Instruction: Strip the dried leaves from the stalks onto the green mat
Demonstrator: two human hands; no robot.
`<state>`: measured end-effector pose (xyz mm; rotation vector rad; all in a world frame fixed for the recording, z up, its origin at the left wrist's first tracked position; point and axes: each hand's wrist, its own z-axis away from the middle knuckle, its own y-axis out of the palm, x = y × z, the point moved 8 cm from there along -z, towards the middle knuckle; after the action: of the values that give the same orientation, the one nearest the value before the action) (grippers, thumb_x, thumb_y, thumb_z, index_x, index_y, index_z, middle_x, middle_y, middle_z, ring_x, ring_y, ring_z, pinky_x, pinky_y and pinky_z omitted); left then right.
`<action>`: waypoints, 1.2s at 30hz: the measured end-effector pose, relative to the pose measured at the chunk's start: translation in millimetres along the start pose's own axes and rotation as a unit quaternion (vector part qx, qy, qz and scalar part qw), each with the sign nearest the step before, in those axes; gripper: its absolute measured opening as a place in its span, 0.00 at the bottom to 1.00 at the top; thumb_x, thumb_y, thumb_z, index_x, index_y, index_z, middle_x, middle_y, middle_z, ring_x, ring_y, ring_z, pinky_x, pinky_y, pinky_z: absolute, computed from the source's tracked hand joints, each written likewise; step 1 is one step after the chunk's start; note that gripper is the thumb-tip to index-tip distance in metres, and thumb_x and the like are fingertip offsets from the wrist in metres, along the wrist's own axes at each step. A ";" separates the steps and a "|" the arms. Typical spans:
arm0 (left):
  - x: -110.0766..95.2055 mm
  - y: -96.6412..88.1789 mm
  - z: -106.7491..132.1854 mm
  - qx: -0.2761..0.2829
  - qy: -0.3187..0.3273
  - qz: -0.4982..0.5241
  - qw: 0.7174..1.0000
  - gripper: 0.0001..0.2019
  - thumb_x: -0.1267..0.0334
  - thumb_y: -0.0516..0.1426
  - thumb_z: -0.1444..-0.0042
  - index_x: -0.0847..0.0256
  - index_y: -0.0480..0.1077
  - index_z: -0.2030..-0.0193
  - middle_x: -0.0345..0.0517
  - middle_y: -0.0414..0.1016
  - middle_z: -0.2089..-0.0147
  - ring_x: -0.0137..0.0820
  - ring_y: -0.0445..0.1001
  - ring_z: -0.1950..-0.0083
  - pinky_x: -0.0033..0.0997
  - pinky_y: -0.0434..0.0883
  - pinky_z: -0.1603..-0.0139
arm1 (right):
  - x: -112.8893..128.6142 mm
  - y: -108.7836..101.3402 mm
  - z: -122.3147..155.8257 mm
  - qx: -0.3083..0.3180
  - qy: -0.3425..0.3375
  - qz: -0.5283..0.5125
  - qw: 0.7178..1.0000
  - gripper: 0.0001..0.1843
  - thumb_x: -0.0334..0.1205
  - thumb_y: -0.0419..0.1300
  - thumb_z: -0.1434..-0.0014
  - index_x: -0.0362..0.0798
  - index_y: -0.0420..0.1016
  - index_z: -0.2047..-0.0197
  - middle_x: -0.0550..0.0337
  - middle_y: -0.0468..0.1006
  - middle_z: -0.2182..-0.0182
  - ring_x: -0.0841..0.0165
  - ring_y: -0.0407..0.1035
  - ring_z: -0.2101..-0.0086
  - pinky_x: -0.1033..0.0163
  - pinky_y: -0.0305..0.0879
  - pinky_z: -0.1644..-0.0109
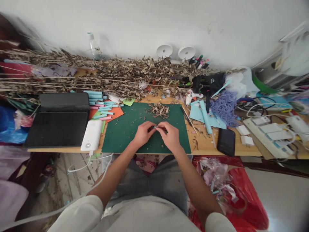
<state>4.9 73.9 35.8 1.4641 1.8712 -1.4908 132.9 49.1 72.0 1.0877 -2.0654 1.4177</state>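
Note:
My left hand and my right hand meet over the dark green cutting mat, fingertips pinched together on a small dark piece that looks like a dried leaf or stem. Both hands are closed around it. A small heap of dried leaves lies on the mat just beyond my fingers. Leaf crumbs are scattered across the mat.
Long dried leafy stalks lie along the back of the wooden table. Left of the mat are a white power bank, a black tablet and rolled paper tubes. A black phone, blue paper and a power strip sit right. A red bag stands on the floor.

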 end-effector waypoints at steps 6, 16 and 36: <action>-0.9 0.2 0.0 0.002 -0.002 0.003 1.000 0.07 0.62 0.56 0.40 0.61 0.72 0.61 0.43 0.73 0.66 0.28 0.69 0.68 0.28 0.68 0.65 | 0.8 8.6 3.1 -0.004 -0.054 0.026 0.998 0.09 0.40 0.55 0.36 0.51 0.77 0.61 0.55 0.77 0.65 0.65 0.71 0.62 0.60 0.69 0.55; -0.4 -0.1 -0.6 -0.002 -0.005 0.007 1.000 0.08 0.60 0.56 0.40 0.61 0.72 0.60 0.44 0.73 0.67 0.29 0.70 0.68 0.29 0.68 0.65 | 0.5 5.3 4.1 -0.025 -0.014 0.009 1.000 0.10 0.39 0.53 0.36 0.50 0.76 0.59 0.55 0.77 0.65 0.66 0.72 0.64 0.61 0.70 0.57; 1.0 -4.3 -1.3 -0.032 -0.011 0.022 0.999 0.10 0.56 0.59 0.42 0.61 0.72 0.64 0.44 0.73 0.68 0.28 0.70 0.69 0.27 0.68 0.67 | -82.3 -96.1 -5.2 -0.009 0.213 0.382 0.899 0.15 0.38 0.55 0.39 0.41 0.75 0.52 0.43 0.79 0.64 0.58 0.73 0.65 0.58 0.64 0.61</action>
<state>1.2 75.8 37.8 1.4459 1.8434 -1.4088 258.3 67.1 73.6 -0.1211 -2.2296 1.7552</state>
